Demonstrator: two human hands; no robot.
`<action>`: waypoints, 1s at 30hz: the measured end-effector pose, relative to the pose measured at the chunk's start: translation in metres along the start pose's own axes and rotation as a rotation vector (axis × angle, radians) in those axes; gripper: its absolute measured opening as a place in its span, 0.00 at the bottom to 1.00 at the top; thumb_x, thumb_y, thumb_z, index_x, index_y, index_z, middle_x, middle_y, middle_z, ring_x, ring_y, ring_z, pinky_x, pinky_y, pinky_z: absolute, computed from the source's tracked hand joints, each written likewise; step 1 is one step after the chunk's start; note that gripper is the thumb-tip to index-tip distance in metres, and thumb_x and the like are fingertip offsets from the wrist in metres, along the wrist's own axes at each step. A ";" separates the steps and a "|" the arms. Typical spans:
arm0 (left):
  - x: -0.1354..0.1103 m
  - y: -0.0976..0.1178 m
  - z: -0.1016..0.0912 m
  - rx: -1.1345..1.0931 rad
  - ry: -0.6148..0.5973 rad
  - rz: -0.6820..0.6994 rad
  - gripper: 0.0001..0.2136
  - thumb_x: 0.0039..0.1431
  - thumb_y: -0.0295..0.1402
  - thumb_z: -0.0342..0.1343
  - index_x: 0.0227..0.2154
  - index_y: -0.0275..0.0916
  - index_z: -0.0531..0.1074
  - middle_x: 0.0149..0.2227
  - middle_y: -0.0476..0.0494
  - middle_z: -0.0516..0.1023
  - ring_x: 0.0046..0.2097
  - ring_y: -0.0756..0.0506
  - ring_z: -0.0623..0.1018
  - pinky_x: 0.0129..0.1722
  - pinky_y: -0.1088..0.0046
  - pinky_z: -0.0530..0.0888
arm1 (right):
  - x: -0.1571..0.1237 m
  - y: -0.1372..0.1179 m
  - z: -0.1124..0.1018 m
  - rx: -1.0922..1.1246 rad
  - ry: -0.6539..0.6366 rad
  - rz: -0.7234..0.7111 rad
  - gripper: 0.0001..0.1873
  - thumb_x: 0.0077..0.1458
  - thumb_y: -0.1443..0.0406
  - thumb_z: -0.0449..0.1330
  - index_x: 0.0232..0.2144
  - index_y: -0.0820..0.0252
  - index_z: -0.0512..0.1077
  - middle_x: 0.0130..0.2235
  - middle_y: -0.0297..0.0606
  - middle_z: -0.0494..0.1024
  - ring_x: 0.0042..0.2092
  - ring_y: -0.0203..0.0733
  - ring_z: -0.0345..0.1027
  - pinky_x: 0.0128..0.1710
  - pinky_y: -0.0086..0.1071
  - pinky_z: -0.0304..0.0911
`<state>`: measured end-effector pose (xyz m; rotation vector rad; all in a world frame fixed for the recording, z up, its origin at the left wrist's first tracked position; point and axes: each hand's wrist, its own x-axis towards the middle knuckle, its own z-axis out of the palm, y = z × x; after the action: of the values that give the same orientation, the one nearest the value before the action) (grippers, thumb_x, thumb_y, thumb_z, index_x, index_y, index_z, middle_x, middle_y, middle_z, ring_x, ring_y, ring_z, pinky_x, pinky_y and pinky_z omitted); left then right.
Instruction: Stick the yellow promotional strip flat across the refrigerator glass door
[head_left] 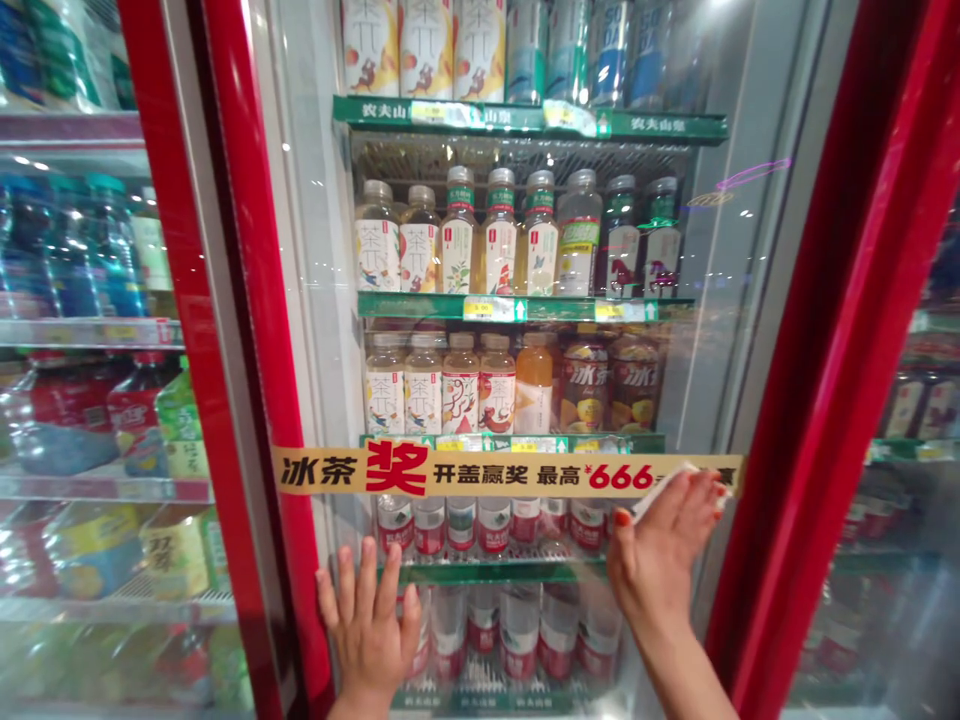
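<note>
My left hand (367,620) lies flat against the glass door of a drinks fridge, low on the left side, with its fingers spread. Over the right end of a beige advertising strip (480,472), my right hand (664,545) presses a folded white cloth (660,488) to the glass. Its fingers cover most of the cloth, so cloth and paper are hard to tell apart. The strip, with black and red lettering, runs across the door and is partly hidden by that hand.
Behind the glass, bottles (501,235) stand in rows on shelves with green edges (525,307). Red door frames rise at left (255,250) and right (847,350). Another fridge section with bottles (67,415) is on the left. Reflections show on the glass.
</note>
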<state>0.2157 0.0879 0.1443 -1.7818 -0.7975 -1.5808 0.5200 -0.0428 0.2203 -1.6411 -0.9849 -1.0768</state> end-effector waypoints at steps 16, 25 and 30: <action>0.054 0.062 -0.007 -0.228 -0.071 0.043 0.35 0.68 0.34 0.58 0.76 0.54 0.56 0.80 0.51 0.51 0.81 0.38 0.48 0.81 0.45 0.41 | -0.024 -0.009 0.005 -0.006 0.002 -0.048 0.48 0.73 0.49 0.44 0.79 0.71 0.29 0.80 0.60 0.28 0.81 0.71 0.22 0.72 0.80 0.41; 0.053 0.073 0.015 -0.148 -0.046 0.063 0.35 0.70 0.40 0.57 0.76 0.53 0.54 0.80 0.51 0.48 0.82 0.39 0.46 0.81 0.46 0.39 | -0.095 0.019 0.004 -0.054 -0.025 -0.216 0.46 0.72 0.54 0.48 0.78 0.76 0.35 0.80 0.59 0.31 0.81 0.63 0.24 0.78 0.67 0.36; 0.055 0.074 0.013 -0.160 -0.039 0.047 0.33 0.71 0.40 0.55 0.76 0.54 0.54 0.80 0.53 0.48 0.82 0.41 0.46 0.81 0.47 0.39 | -0.009 0.003 -0.001 0.024 0.019 0.030 0.45 0.74 0.51 0.42 0.79 0.69 0.29 0.80 0.56 0.27 0.81 0.68 0.19 0.73 0.80 0.37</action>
<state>0.2875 0.0538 0.1935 -1.9352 -0.6580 -1.6226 0.5201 -0.0455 0.2110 -1.6186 -0.9548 -1.0552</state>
